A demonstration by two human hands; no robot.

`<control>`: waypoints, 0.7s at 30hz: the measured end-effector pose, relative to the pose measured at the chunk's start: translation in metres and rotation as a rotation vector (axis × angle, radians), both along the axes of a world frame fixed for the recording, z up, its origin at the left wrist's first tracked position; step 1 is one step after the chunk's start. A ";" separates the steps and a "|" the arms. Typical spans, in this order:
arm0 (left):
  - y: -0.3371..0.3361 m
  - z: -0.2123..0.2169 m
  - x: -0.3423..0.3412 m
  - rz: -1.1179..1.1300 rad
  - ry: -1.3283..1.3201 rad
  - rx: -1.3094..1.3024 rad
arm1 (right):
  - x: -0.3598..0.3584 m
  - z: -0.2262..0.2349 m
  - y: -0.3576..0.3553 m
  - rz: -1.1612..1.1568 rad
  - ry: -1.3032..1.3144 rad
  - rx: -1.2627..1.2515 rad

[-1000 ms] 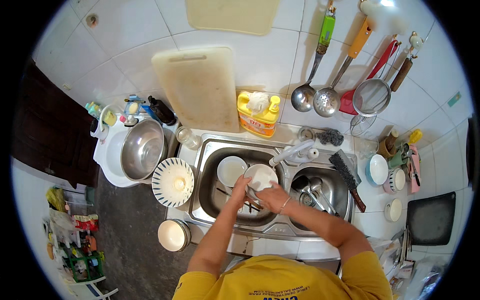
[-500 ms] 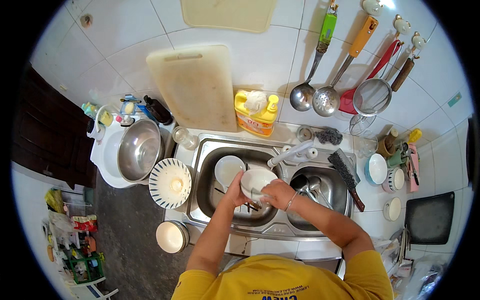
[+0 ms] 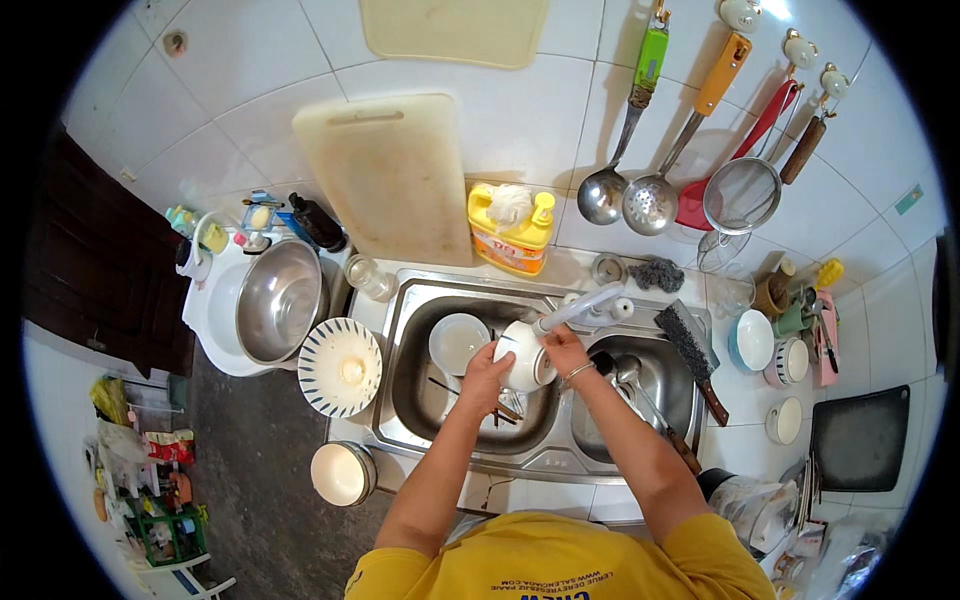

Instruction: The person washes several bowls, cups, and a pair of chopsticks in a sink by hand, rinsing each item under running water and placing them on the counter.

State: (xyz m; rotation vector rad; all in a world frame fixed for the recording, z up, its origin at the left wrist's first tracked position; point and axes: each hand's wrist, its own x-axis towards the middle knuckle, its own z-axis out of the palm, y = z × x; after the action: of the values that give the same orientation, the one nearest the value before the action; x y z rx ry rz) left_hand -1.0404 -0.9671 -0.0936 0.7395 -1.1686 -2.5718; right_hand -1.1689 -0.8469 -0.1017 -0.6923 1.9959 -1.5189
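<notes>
Over the left basin of the steel sink (image 3: 400, 395), a small white bowl (image 3: 524, 360) is tipped on its side beneath the faucet spout (image 3: 572, 308). My left hand (image 3: 485, 378) grips its left side, thumb on the outside. My right hand (image 3: 566, 352) is closed at its right side, close to the spout; its fingertips are partly hidden. Below, another white bowl (image 3: 458, 342) sits in the basin, with chopsticks (image 3: 508, 408) and other utensils near it. Metal spoons (image 3: 627, 370) and a dark ladle lie in the right basin.
A cleaver (image 3: 690, 345) rests across the sink's right rim. To the left are a striped bowl (image 3: 340, 385), stacked bowls (image 3: 342, 474) and a steel basin (image 3: 280, 300). Behind stand a yellow jug (image 3: 510, 245) and a cutting board (image 3: 390, 180). Ladles (image 3: 602, 195) hang on the wall.
The bowl has turned from facing up to lying on its side and moved slightly right, nearer the spout. My right hand has shifted from inside the bowl's rim up to its right side.
</notes>
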 end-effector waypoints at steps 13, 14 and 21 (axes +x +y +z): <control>0.022 -0.010 -0.007 0.076 -0.070 -0.234 | 0.017 0.028 -0.009 0.039 0.696 -0.023; 0.021 -0.018 -0.009 0.057 -0.063 -0.229 | 0.018 0.024 -0.009 0.018 0.618 0.001; 0.036 -0.001 -0.013 0.073 -0.211 -0.293 | -0.056 -0.013 0.001 -0.302 0.430 0.481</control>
State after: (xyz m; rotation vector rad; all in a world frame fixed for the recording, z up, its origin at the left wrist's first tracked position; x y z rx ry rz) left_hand -1.0533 -0.9309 -0.0942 0.9778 -1.5091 -2.2373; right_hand -1.2252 -0.8460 -0.1152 -0.5611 2.7637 -1.0182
